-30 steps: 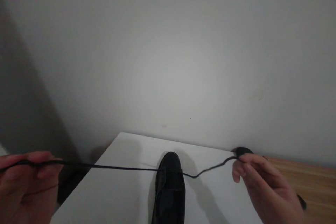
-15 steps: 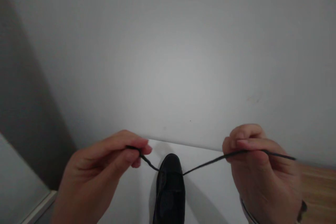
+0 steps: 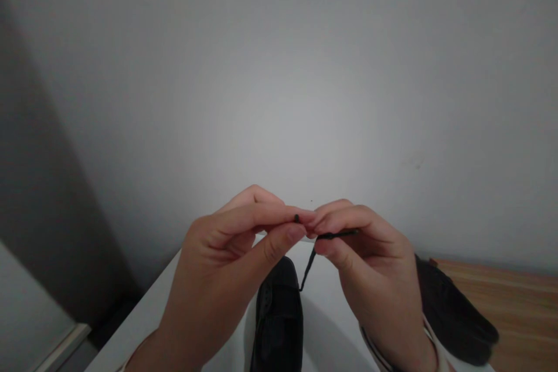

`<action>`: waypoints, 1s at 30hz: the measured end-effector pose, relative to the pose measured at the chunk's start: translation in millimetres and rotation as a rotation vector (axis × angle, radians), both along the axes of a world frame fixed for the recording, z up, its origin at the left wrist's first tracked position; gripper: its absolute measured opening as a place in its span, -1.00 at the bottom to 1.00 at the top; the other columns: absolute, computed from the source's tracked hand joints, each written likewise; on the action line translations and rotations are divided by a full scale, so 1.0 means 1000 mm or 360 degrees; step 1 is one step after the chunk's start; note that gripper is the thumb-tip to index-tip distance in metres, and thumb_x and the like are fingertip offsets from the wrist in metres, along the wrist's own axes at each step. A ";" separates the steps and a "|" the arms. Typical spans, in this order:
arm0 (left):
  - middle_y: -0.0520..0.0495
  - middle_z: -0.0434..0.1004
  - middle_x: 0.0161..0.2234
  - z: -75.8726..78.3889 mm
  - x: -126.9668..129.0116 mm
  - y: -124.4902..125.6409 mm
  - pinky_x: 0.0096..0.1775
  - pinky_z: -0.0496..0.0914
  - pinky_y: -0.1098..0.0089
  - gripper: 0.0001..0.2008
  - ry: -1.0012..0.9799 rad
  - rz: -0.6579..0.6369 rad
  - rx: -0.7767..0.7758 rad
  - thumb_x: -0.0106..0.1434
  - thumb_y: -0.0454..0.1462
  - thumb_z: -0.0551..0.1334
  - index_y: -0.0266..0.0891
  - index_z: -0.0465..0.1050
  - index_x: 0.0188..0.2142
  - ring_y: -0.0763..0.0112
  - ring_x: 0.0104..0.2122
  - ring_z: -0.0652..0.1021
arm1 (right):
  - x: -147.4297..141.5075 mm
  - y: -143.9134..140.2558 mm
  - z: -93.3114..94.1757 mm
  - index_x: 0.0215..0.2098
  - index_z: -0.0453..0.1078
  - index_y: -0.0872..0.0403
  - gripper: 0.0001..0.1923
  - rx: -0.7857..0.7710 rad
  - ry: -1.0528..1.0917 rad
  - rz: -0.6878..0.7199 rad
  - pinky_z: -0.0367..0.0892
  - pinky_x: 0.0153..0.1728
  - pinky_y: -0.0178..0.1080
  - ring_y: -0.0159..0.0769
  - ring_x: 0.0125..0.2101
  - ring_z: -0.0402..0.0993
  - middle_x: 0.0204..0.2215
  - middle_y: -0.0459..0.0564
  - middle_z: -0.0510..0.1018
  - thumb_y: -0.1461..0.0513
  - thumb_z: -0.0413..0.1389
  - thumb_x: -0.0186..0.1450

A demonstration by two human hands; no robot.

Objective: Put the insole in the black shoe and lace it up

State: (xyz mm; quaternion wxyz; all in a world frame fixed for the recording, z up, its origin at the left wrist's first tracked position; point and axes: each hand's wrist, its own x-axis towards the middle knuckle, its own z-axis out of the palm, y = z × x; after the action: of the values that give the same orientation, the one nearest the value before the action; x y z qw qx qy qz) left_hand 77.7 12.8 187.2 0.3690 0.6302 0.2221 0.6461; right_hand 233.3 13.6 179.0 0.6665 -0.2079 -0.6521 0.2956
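A black shoe (image 3: pixel 280 319) lies toe-forward on the white surface below my hands. From its right side a dark shoelace (image 3: pixel 308 270) rises into my right hand (image 3: pixel 370 261), which pinches it between thumb and forefinger. The lace's tip sticks out to the right over the fingers. My left hand (image 3: pixel 235 261) is pinched close beside it, with a small dark lace end showing between thumb and forefinger. The fingertips of both hands meet above the shoe's toe. My left hand hides the shoe's left edge and the lace on that side.
A second black shoe (image 3: pixel 453 314) sits on the right, partly behind my right wrist, near a wood-grain surface (image 3: pixel 514 302). Behind the white surface (image 3: pixel 322 308) stands a pale wall (image 3: pixel 296 99). A light-coloured edge (image 3: pixel 65 346) shows at the lower left.
My hands, wide apart before with the lace ends stretched to either side, have come together above the shoe. The second shoe has come into view at the right.
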 end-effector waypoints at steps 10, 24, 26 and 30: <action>0.06 0.45 -0.49 -0.003 0.002 -0.004 -0.45 0.35 0.46 -0.82 0.0042 0.0133 0.0055 0.22 -0.35 0.40 0.02 0.72 -0.27 0.45 -0.46 0.45 | -0.007 0.000 -0.005 -0.33 0.58 -0.05 -0.77 -0.0100 -0.0077 0.0271 0.43 -0.23 -0.38 -0.43 -0.30 0.52 -0.36 -0.21 0.60 0.42 0.35 0.19; 0.10 0.51 -0.38 0.002 0.000 -0.011 -0.36 0.39 0.53 -0.82 -0.0097 0.0325 0.0391 0.31 -0.36 0.35 -0.05 0.67 -0.17 0.51 -0.36 0.46 | -0.007 0.005 -0.003 -0.34 0.58 0.01 -0.87 -0.0200 -0.0062 0.0065 0.34 -0.55 -0.42 -0.48 -0.51 0.41 -0.41 -0.13 0.59 0.37 0.30 0.21; 0.12 0.54 -0.36 0.001 0.000 -0.010 -0.31 0.42 0.58 -0.80 -0.0050 0.0269 0.0352 0.31 -0.39 0.35 -0.05 0.67 -0.16 0.55 -0.34 0.48 | -0.008 0.005 -0.002 -0.34 0.59 0.01 -0.88 -0.0243 -0.0017 0.0106 0.36 -0.55 -0.45 -0.51 -0.55 0.40 -0.51 -0.18 0.55 0.36 0.30 0.20; 0.17 0.61 -0.35 0.001 0.001 -0.004 -0.30 0.42 0.63 -0.75 0.0076 0.0261 0.0242 0.29 -0.42 0.35 0.03 0.68 -0.20 0.59 -0.33 0.52 | -0.007 0.003 0.001 -0.38 0.58 -0.01 -0.85 -0.0239 0.0077 0.0063 0.41 -0.54 -0.47 -0.51 -0.57 0.44 -0.54 -0.21 0.56 0.37 0.32 0.18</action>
State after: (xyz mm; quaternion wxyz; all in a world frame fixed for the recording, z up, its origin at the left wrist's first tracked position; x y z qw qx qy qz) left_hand 78.2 8.3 188.2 0.2607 0.6513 0.2320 0.6738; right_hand 225.9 16.1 179.8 0.6585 -0.2373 -0.6158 0.3618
